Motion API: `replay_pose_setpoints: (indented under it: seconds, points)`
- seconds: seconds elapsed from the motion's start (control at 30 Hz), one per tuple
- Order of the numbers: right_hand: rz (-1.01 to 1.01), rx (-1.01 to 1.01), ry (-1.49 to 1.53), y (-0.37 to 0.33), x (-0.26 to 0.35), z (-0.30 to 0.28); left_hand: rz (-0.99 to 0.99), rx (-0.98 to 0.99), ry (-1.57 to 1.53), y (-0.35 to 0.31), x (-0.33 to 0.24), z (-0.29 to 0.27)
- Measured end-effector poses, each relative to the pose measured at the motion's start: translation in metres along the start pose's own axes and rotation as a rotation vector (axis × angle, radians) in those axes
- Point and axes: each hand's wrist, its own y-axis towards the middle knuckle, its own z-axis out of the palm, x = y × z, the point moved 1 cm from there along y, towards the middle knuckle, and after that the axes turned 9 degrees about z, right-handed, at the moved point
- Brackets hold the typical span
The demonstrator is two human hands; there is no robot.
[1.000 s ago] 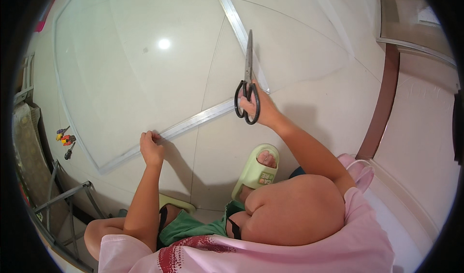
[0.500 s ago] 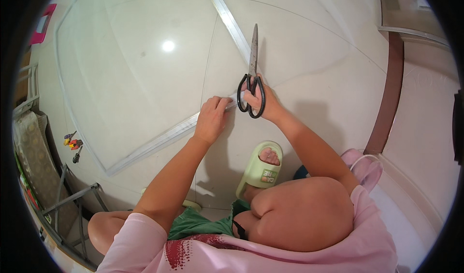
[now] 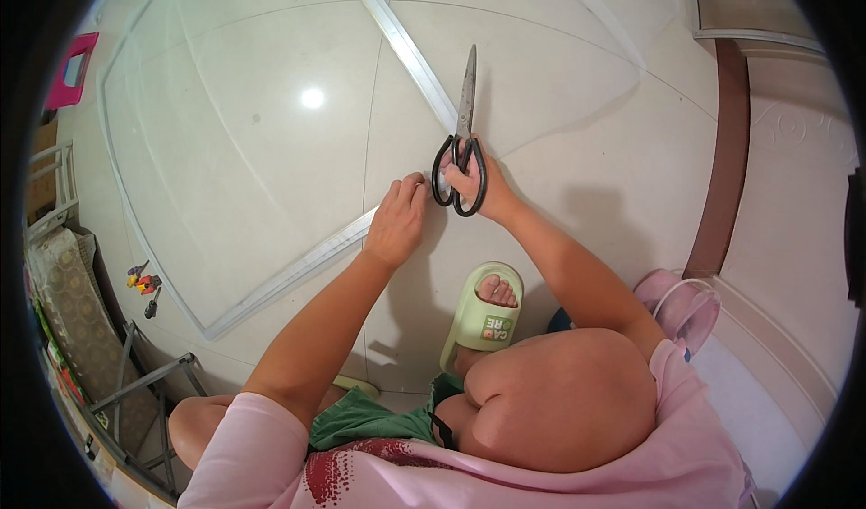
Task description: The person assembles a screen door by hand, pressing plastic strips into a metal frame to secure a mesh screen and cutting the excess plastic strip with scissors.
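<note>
In the head view, a pale tiled floor (image 3: 559,162) is seen from above, and on it a silver frame (image 3: 311,261) is laid. One bar is run from the near left corner up to the hands, and another is stretched from beside the hands toward the far side. The left edge of the frame is shown as a thin pale line. A sheer sheet (image 3: 622,45) is spread on the far right, its edge faintly marked by folds.

The scissors (image 3: 465,123) are held in the right hand (image 3: 490,189), above the right end of the near bar, with the closed blades pointed to the far side. The black handles are turned toward the near side, and the thumb is laid across them. The hand is closed around the scissors; whether the frame is also gripped by it cannot be told.

The left hand (image 3: 397,222) is placed just left of the scissors, over the near bar. Its fingers are bent and held close together; whether anything is pinched cannot be told, as the fingertips are partly hidden.

Small tools (image 3: 144,284) are set on the floor at the left, outside the frame. A green slipper (image 3: 478,333) is worn on the right foot, near the right forearm.
</note>
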Motion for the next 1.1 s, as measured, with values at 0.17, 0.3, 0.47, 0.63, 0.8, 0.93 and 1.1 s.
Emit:
replay_pose_setpoints:
  seconds: [0.17,0.3,0.47,0.63,0.8,0.93,1.1]
  points:
    - [0.014,-0.099,0.012,0.011,-0.023,-0.008,-0.013,0.079,-0.013,0.0,-0.005,0.005]
    - [0.078,-0.117,0.035,0.006,-0.034,-0.029,-0.017,0.142,0.095,0.008,-0.016,0.007]
    - [0.13,-0.313,0.243,-0.029,-0.022,-0.052,-0.115,0.23,0.223,0.019,-0.029,0.007]
    - [0.448,-0.548,0.117,-0.02,-0.034,-0.047,-0.175,0.351,0.316,0.036,-0.033,0.01]
    - [0.306,-0.656,0.332,0.005,-0.038,-0.029,-0.161,0.397,0.334,0.037,-0.027,0.008]
    - [0.275,-0.711,0.337,0.007,-0.044,-0.033,-0.126,0.302,0.219,0.037,-0.027,0.012]
    - [0.205,-0.741,0.261,0.003,-0.049,-0.033,-0.051,0.197,0.131,0.038,-0.025,0.017]
